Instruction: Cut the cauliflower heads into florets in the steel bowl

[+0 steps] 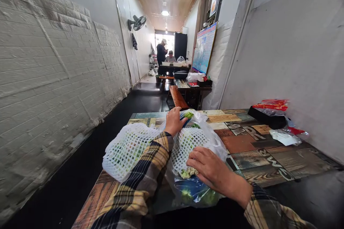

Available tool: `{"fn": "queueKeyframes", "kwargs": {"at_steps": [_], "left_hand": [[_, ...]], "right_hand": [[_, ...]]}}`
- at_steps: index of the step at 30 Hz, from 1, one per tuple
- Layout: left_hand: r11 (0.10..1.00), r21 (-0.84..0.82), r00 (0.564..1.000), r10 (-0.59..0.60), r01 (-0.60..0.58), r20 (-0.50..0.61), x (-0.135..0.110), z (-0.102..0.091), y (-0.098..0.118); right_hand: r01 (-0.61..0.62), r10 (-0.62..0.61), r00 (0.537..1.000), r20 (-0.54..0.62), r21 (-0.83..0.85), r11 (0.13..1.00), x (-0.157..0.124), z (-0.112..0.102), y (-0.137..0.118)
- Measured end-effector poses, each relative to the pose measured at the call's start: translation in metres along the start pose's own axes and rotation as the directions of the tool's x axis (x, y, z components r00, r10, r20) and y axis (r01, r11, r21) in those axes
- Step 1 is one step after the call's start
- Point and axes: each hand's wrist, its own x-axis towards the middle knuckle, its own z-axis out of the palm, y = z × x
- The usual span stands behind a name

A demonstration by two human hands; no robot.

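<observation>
A clear plastic bag [216, 143] lies on the table in front of me. Inside it is a cauliflower [189, 172] in a white foam net, its pale florets showing at the near end. Green vegetables in blue wrapping [200, 191] sit in the bag's near part. My right hand [208, 168] is curved over the cauliflower's right side, gripping it. At the bag's far edge my left hand [174, 121] is closed on the plastic, beside a green vegetable [188, 115]; its fingertips are partly hidden. A second foam-netted vegetable [127, 150] lies left of my left forearm.
The patterned wood table [243, 143] carries a black tray [267, 117] with red packaging and a white packet [285, 137] at the right. Beyond are a wooden bench [177, 96], another table [182, 84] and two people [162, 52] at the far end. Walls flank both sides.
</observation>
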Motion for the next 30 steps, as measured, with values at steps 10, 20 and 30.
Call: {"fn": "queueKeyframes", "kwargs": {"at_steps": [10, 20, 30], "left_hand": [[0.957, -0.251, 0.946, 0.212, -0.149, 0.247, -0.060, -0.024, 0.015], [0.973, -0.228, 0.975, 0.015, 0.037, 0.223, -0.062, 0.001, 0.007], [0.935, -0.342, 0.992, -0.117, 0.096, -0.041, -0.088, -0.011, 0.022]], "right_hand": [[-0.092, 0.122, 0.978, -0.167, 0.174, 0.980, -0.003, 0.008, -0.005], [-0.256, 0.391, 0.822, -0.414, 0.345, 0.903, -0.037, 0.015, 0.023], [-0.189, 0.821, 0.488, -0.296, 0.883, 0.431, -0.067, 0.033, 0.059]]}}
